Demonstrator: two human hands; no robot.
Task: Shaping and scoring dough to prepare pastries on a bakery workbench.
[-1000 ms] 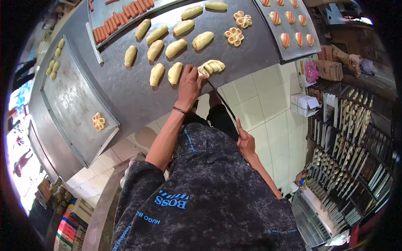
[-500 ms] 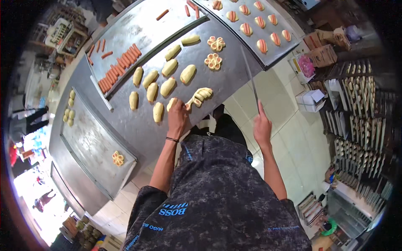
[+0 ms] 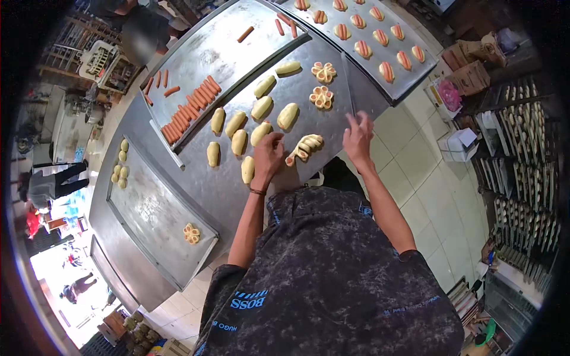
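My left hand [image 3: 268, 155] rests on the steel table [image 3: 196, 190] with curled fingers against the left end of a cut dough roll [image 3: 306, 146], which is sliced into several segments. Held higher to the right of the roll, my right hand [image 3: 358, 137] grips a thin long blade [image 3: 348, 83] that points away from me. Several plain oval dough rolls [image 3: 261, 108] lie in rows beyond my left hand. Two flower-shaped pieces [image 3: 322, 97] sit past the cut roll.
A tray of sausages [image 3: 191, 108] lies at the far left and a tray of sausage-filled rolls [image 3: 380, 41] at the far right. A near-left tray [image 3: 148, 207] holds one flower piece. Racks of trays stand at the right. Other people are at the far left.
My right hand has risen from beside my body to the table edge, carrying the blade. My left hand has stayed at the cut roll. The view has shifted.
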